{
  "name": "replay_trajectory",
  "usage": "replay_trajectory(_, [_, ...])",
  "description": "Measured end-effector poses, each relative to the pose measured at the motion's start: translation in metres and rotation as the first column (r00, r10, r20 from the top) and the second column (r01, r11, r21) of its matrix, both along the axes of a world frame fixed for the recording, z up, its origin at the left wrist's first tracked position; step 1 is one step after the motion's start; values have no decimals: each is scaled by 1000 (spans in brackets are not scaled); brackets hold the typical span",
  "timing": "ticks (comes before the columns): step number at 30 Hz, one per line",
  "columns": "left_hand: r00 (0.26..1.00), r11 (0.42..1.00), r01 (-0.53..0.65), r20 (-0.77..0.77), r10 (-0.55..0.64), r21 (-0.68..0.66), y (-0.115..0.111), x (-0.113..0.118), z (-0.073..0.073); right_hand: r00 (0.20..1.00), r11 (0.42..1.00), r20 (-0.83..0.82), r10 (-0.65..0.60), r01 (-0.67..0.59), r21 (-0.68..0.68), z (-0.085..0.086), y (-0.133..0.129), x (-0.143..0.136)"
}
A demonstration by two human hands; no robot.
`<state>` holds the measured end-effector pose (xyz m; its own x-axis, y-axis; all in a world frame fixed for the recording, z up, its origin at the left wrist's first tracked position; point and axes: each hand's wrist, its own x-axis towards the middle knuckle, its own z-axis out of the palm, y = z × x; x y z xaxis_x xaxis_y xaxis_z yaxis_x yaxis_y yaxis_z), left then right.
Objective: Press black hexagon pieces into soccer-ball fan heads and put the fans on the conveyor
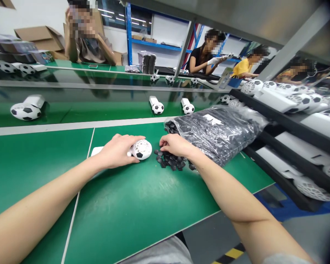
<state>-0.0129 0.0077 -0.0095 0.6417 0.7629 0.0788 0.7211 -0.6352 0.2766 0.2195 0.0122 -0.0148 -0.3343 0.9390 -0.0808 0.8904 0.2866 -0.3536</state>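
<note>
My left hand (117, 151) is wrapped round a white soccer-ball-headed device (143, 149), thumb and fingers on either side of its rounded head. That head has a white lattice pattern with a few black patches, and most of the white body behind it is hidden under my palm. Just to the right, my right hand (172, 145) has its fingertips pinched together at the edge of a loose pile of small black pieces (170, 161). Whatever sits between those fingertips is too small to make out. A clear plastic bag (222, 128) full of black pieces lies behind my right hand.
Beyond the green table (112, 205) runs a green conveyor belt (104, 106) carrying finished-looking soccer-ball devices (156, 106). Black racks (280, 161) stacked with white devices stand at the right. Several co-workers (203, 55) sit across the line.
</note>
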Motion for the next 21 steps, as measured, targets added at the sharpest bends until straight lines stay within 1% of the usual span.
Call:
replay_trajectory(3, [998,998,57,-26,-56,20,1,-2,1,1000,1000,17,21,-21,18,-2,1,2])
replay_trajectory(5, [997,996,65,-38,-63,64,2,-4,1,1000,1000,-7,25,-24,18,-3,1,3])
replay_trajectory(8, [999,991,16,-48,-10,134,4,-6,1,998,1000,-52,24,-25,-15,-3,0,3])
replay_trajectory(10, [999,987,-19,-42,26,158,5,-6,-1,999,999,-28,47,-47,-17,-2,-1,2])
replay_trajectory(14, [999,984,-52,-8,54,169,7,-6,-5,998,998,28,55,-56,41,4,-3,-2])
replay_trajectory(17, [998,985,-57,7,56,160,7,-6,-7,997,993,-29,76,-73,88,9,-5,-4])
replay_trajectory(21, [997,984,-73,7,73,161,7,-5,-9,968,974,-160,192,-169,151,14,-12,-10])
